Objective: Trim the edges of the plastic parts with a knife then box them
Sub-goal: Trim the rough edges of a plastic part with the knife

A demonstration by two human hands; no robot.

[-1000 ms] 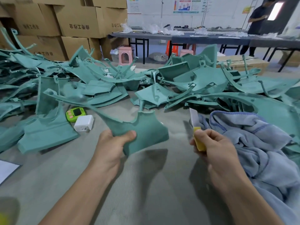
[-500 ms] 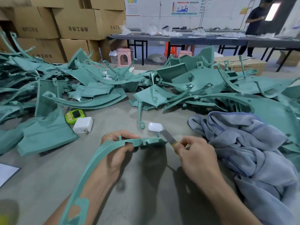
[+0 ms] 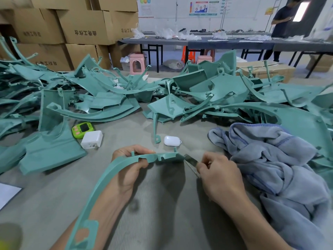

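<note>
Fingers (image 3: 134, 150) of your left hand (image 3: 129, 170) curl round a curved green plastic part (image 3: 106, 179), held at centre above the grey table (image 3: 162, 213). At three o'clock of it, your right hand (image 3: 219, 174) pinches a knife (image 3: 191, 160), blade touching the part's end. More green parts (image 3: 216, 91) heap from nine to two o'clock; a blue towel (image 3: 270, 159) lies bunched at four.

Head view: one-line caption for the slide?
Left hand grips a curved teal plastic strip while the right hand holds a thin metal knife blade at its end.
</note>
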